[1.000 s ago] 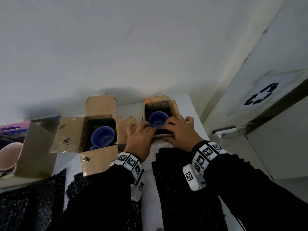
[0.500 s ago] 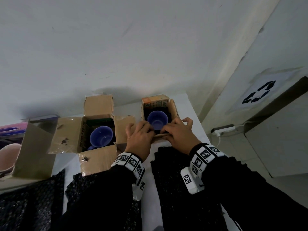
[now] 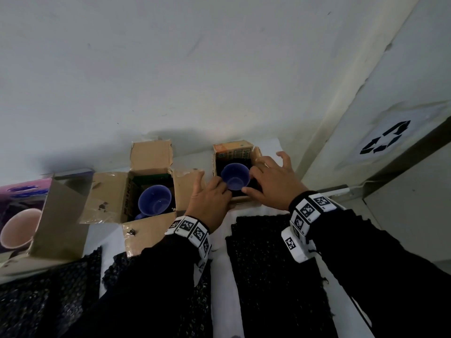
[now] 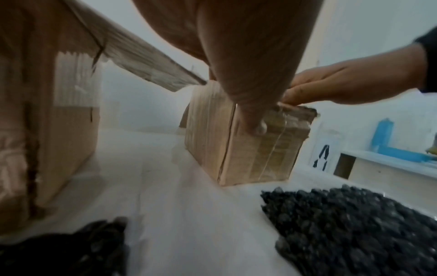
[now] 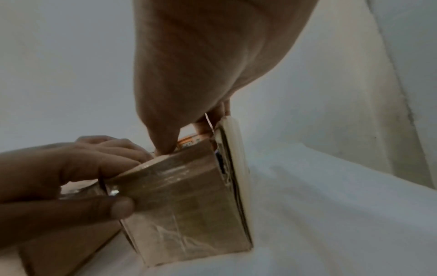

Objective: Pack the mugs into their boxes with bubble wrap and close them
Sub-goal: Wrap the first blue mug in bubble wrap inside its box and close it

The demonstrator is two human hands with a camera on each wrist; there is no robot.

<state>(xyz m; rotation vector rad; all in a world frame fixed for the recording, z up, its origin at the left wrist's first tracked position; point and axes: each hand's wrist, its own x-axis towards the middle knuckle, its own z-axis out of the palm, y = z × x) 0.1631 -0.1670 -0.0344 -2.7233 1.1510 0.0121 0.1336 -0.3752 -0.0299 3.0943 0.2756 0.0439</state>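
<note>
Hands (image 3: pixel 210 203) (image 3: pixel 274 189) on square cardboard box (image 3: pixel 231 151); round blue mug (image 3: pixel 234 176) inside.

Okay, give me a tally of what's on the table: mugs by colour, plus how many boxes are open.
Blue mugs: 2
Pink mugs: 1
Open boxes: 3, namely right box, middle box, left box
Total: 6
</note>
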